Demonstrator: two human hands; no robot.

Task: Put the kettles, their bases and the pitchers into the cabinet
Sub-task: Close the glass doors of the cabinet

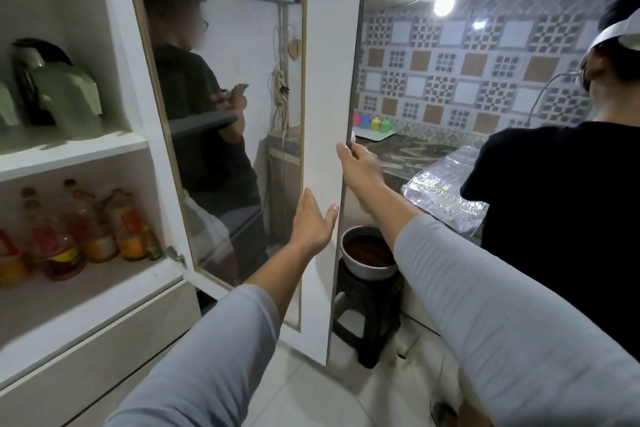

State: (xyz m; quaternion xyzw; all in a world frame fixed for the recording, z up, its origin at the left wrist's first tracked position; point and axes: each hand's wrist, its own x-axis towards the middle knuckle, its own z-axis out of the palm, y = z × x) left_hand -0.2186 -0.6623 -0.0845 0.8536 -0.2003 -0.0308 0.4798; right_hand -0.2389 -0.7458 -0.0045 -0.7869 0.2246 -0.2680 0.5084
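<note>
The white cabinet (138,146) stands open at the left. On its upper shelf sit a black and steel kettle (29,80) and a pale green pitcher (74,94), both blurred. The glass-panelled cabinet door (325,87) is swung out in front of me. My right hand (358,163) grips the door's outer edge around its small white knob. My left hand (313,218) lies flat and open against the inner face of the door, lower down.
Several oil bottles (69,236) fill the lower shelf. A person in a black shirt (561,211) stands close on the right at the marble counter (415,149). A metal pot (369,251) rests on a black stool (367,315) behind the door. Another person shows in the door glass.
</note>
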